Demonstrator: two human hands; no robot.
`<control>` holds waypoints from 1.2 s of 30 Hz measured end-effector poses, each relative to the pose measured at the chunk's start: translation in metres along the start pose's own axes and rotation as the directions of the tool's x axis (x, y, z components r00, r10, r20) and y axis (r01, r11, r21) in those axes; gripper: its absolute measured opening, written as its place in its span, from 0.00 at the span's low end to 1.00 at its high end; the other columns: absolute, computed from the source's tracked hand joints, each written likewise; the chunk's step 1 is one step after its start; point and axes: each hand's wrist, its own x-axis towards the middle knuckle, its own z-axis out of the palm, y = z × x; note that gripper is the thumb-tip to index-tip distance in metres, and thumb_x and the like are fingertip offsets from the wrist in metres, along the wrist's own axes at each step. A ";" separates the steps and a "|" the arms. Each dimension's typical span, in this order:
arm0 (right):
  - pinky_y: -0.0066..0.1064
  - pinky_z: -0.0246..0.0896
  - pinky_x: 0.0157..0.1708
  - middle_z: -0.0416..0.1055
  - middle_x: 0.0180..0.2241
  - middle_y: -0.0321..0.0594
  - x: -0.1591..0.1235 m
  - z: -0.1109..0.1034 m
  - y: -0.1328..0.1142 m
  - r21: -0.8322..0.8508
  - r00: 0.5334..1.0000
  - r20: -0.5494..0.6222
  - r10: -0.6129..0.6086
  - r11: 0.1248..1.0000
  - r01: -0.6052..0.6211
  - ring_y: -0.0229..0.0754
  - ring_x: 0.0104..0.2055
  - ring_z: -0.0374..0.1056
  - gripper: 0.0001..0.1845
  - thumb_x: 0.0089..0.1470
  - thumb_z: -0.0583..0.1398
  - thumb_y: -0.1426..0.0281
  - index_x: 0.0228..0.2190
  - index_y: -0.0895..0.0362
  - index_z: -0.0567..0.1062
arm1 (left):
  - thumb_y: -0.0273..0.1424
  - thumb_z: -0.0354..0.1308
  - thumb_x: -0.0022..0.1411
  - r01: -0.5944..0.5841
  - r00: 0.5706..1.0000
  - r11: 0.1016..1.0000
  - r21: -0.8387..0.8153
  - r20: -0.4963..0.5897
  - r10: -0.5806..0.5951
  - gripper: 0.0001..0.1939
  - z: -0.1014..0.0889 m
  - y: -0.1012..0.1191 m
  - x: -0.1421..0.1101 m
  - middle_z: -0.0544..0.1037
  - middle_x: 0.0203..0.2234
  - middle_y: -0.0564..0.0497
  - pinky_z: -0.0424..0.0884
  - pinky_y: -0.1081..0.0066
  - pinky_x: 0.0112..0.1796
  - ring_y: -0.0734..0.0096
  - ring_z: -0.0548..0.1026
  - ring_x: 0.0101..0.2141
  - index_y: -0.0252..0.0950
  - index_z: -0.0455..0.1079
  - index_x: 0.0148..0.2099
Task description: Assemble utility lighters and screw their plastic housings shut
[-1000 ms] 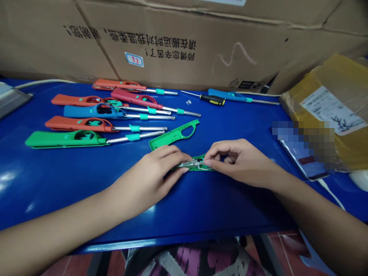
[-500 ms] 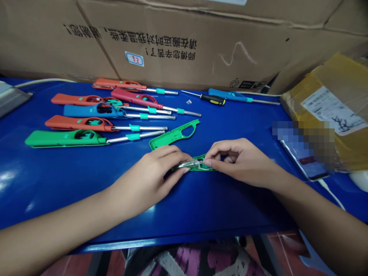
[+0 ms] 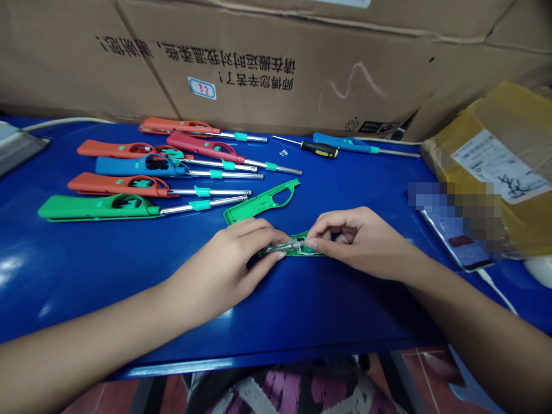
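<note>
My left hand (image 3: 233,261) pinches a clear tube-like gas tank (image 3: 278,247) between thumb and fingers, its near end hidden in the grip. The tank lies over an opened green lighter handle half (image 3: 298,236) on the table. My right hand (image 3: 362,241) is closed in a pinch at the handle half's right part, by a thin white wire (image 3: 307,252); what its fingertips hold is hidden. Just beyond the hands rests the matching green handle half (image 3: 245,211), inner side up.
Several long-necked lighters lie at the left, among them a green one (image 3: 95,207). A screwdriver (image 3: 319,149) and a blue lighter (image 3: 345,142) are at the back, before a big cardboard box (image 3: 259,34). A phone (image 3: 457,241) and a taped parcel (image 3: 483,115) stand right.
The tank in my left fingers has turned or shifted very slightly. Both hands otherwise keep their places.
</note>
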 end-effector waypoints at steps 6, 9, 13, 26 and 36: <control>0.26 0.57 0.26 0.73 0.27 0.35 0.000 0.000 0.001 0.002 1.000 0.008 0.002 1.000 -0.002 0.33 0.27 0.65 0.08 0.56 0.65 0.66 0.30 0.57 0.81 | 0.27 0.59 0.70 -0.016 1.000 1.000 -0.007 -0.012 0.015 0.09 0.001 -0.001 0.000 0.80 0.42 0.50 0.72 0.75 0.46 0.73 0.77 0.43 0.33 0.75 0.50; 0.26 0.56 0.26 0.73 0.27 0.35 0.000 -0.001 0.001 0.005 1.000 0.013 0.004 1.000 -0.004 0.33 0.27 0.64 0.08 0.57 0.65 0.66 0.30 0.57 0.81 | 0.26 0.59 0.70 -0.024 1.000 1.000 -0.008 -0.016 0.024 0.08 0.001 -0.002 0.000 0.80 0.42 0.50 0.72 0.75 0.46 0.73 0.77 0.43 0.33 0.75 0.50; 0.26 0.56 0.25 0.73 0.26 0.35 0.000 0.000 0.001 0.014 1.000 0.017 0.001 1.000 -0.001 0.32 0.27 0.64 0.08 0.56 0.65 0.66 0.30 0.57 0.80 | 0.26 0.59 0.70 -0.035 0.999 0.999 -0.009 -0.029 0.034 0.09 0.002 -0.002 0.000 0.80 0.41 0.50 0.72 0.74 0.45 0.72 0.77 0.42 0.32 0.75 0.50; 0.27 0.57 0.27 0.73 0.26 0.36 0.002 0.000 0.001 0.029 0.999 0.039 0.003 1.000 -0.004 0.34 0.27 0.64 0.09 0.57 0.64 0.65 0.30 0.58 0.80 | 0.26 0.59 0.70 -0.052 0.998 0.999 -0.002 -0.039 0.052 0.10 0.003 -0.001 0.001 0.80 0.41 0.48 0.73 0.72 0.44 0.69 0.77 0.42 0.32 0.76 0.51; 0.26 0.54 0.25 0.72 0.25 0.34 0.004 -0.001 0.001 0.035 0.998 0.053 -0.019 0.999 0.017 0.33 0.26 0.62 0.09 0.57 0.64 0.66 0.30 0.58 0.80 | 0.25 0.58 0.70 -0.096 0.994 0.995 0.028 -0.042 0.097 0.10 0.004 -0.001 -0.001 0.79 0.40 0.48 0.73 0.69 0.44 0.68 0.77 0.41 0.31 0.75 0.52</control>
